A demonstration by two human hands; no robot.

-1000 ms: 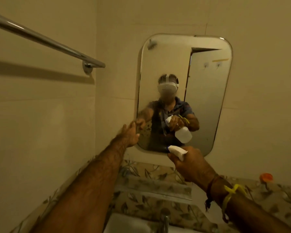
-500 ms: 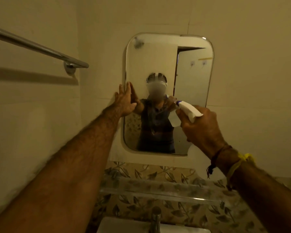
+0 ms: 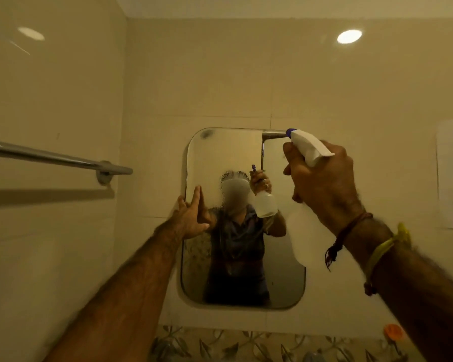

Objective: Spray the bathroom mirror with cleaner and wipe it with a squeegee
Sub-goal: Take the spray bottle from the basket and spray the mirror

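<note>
While the right hand (image 3: pixel 322 184) clenches the spray bottle (image 3: pixel 307 147) before the mirror (image 3: pixel 233 158), nozzle aimed at its upper right corner, probably to wet the glass from the top, the left hand (image 3: pixel 191 218) presses flat and empty on the mirror's left edge, seemingly for balance. No squeegee shows.

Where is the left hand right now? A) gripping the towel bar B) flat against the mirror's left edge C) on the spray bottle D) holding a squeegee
B: the left hand rests open on the left edge of the mirror, while the right hand holds the spray bottle.
</note>
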